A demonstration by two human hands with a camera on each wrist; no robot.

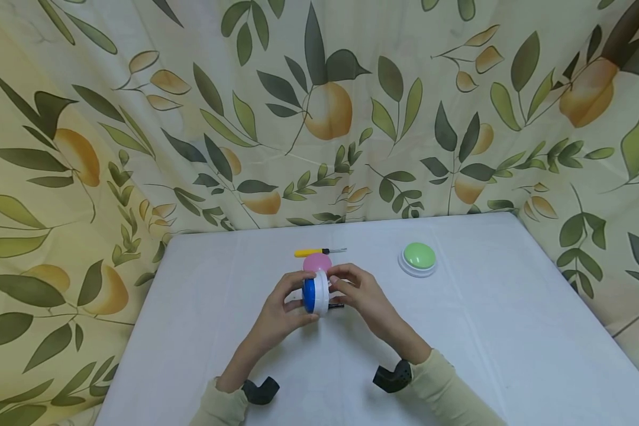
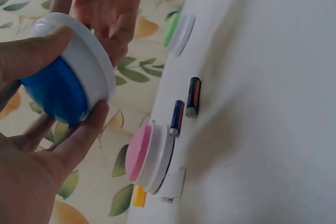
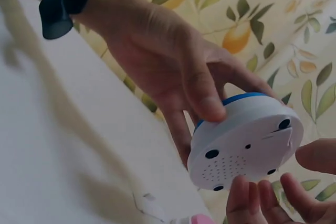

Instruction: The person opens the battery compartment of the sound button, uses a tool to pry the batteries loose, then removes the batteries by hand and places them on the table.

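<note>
My left hand (image 1: 282, 307) grips a round push button (image 2: 58, 90) with a blue dome and a white base, thumb on one side of the rim and fingers on the other. It is tilted on edge above the table, blue dome to the left in the head view. Its white underside (image 3: 236, 153), in the right wrist view, carries small speaker holes, black round feet and a panel outline. My right hand (image 1: 364, 296) is beside that underside, fingers slightly bent and fingertips close to it; whether they touch is unclear.
A pink push button (image 1: 317, 261) is behind the held one, near a yellow-handled screwdriver (image 1: 311, 252). A green push button (image 1: 419, 256) stands farther right. Two dark batteries (image 2: 193, 98) and a small whitish piece (image 2: 174, 183) lie on the white table (image 1: 484, 343). A patterned curtain (image 1: 394, 136) hangs behind.
</note>
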